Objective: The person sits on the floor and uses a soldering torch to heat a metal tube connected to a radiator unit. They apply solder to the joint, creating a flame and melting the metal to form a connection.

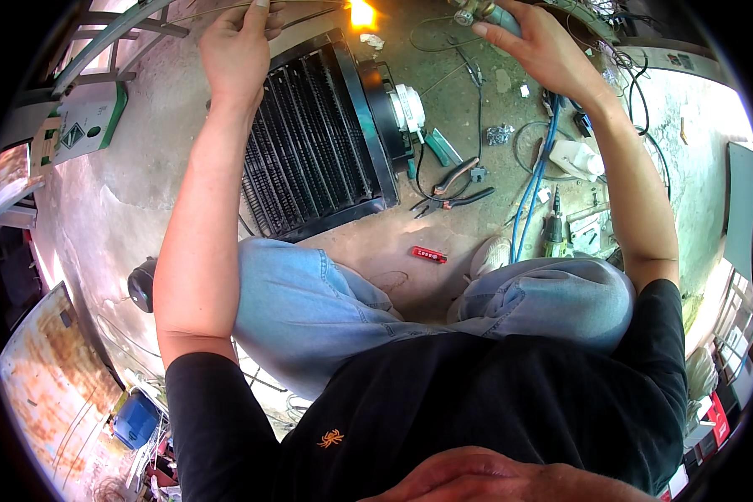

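At the top edge my left hand [236, 54] is closed in a pinch on a thin brass-coloured rod [309, 3], which runs toward a bright yellow-orange flame [361, 13]. Across from it, my right hand [548, 50] wraps round the grey-green handle of a gas torch [502, 18] with brass valve fittings. The torch's tip and whatever the flame touches are cut off by the upper edge. Below the flame, between my forearms, a black finned condenser coil [309, 138] lies on the floor, with a fan motor with a white end [408, 109] on its right side.
Pliers with dark red-brown handles [456, 188], a red lighter-sized object [429, 254] and a green-and-black screwdriver-like tool [554, 226] lie before my knees. Blue hoses [537, 188] pass by my right knee near a white bottle [577, 157]. A cardboard box [84, 125] stands left.
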The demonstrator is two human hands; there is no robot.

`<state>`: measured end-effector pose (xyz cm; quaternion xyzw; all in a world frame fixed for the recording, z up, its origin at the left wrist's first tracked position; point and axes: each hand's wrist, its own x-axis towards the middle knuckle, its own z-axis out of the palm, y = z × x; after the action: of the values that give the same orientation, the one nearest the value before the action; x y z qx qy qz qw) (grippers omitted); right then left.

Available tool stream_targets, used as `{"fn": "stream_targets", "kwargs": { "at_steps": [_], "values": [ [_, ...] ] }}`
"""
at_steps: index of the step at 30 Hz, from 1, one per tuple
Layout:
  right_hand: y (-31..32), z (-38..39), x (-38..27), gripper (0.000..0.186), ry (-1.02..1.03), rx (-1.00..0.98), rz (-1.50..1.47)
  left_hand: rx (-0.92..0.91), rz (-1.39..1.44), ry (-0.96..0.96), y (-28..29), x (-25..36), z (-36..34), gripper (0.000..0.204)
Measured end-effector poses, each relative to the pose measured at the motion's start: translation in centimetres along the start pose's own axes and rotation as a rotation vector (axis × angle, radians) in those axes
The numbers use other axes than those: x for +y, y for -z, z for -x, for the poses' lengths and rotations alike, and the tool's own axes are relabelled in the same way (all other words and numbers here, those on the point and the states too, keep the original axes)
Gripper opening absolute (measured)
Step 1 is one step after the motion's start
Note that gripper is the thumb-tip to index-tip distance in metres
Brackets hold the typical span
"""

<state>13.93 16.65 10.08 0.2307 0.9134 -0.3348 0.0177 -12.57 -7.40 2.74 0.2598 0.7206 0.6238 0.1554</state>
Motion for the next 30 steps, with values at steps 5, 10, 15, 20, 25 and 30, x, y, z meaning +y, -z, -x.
{"fn": "stream_targets", "kwargs": {
  "at_steps": [5,10,15,20,25,30],
  "values": [
    [0.0,0.0,0.0,0.057,-0.01,-0.007,0.01,0.0,-0.008,0.0,0.0,0.1,0.1,0.029],
    [-0.1,0.0,0.4,0.061,0.034,0.023,0.008,-0.005,-0.011,-0.01,-0.2,0.0,0.1,0.029],
    [-0.2,-0.1,0.4,0.062,0.034,0.018,-0.011,-0.009,-0.022,-0.012,-0.1,0.3,0.2,0.03],
    [0.1,0.1,0.1,0.062,-0.018,-0.003,-0.015,0.003,-0.008,-0.013,0.2,0.3,-0.1,0.03],
    [1.6,1.2,-2.7,0.063,-0.143,-0.035,-0.1,0.041,0.022,-0.023,1.3,0.4,-0.6,0.031],
    [2.1,1.3,0.1,0.053,-0.015,0.088,0.11,0.044,0.027,0.008,0.9,0.4,-0.7,0.03]
  ]
}}
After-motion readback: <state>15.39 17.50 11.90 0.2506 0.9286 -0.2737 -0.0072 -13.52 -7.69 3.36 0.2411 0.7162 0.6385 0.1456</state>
